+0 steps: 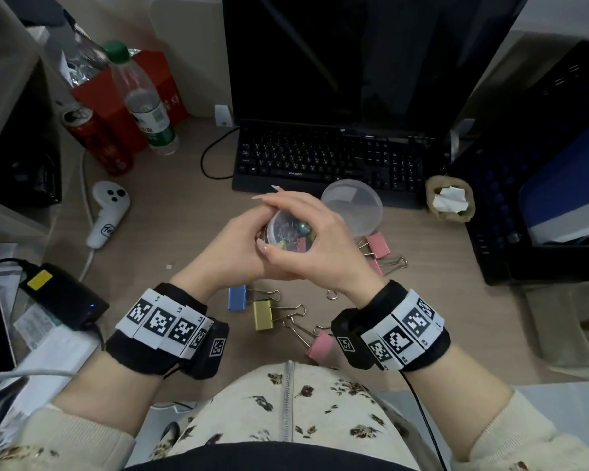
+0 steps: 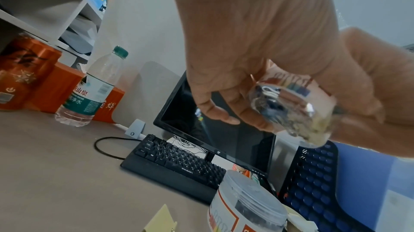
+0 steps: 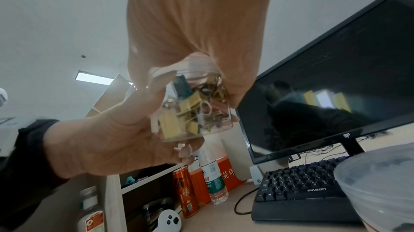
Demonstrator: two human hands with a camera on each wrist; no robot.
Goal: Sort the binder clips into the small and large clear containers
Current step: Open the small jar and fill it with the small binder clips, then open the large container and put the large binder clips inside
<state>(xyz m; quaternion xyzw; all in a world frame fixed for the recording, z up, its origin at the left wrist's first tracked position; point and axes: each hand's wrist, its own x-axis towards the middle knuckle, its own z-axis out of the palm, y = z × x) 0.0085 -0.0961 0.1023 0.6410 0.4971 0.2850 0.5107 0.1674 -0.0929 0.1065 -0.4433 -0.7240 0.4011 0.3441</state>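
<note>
Both hands hold the small clear container above the desk; it is packed with small yellow, blue and pink binder clips. My left hand wraps its body from the left. My right hand curls over its top from the right. The large clear container stands just behind the hands, by the keyboard. Large clips lie on the desk: a blue one, a yellow one, a pink one near my wrists and another pink one on the right.
A black keyboard and monitor fill the back. A water bottle, a red can and a white controller stand at the left. A dark crate borders the right, a power adapter the left.
</note>
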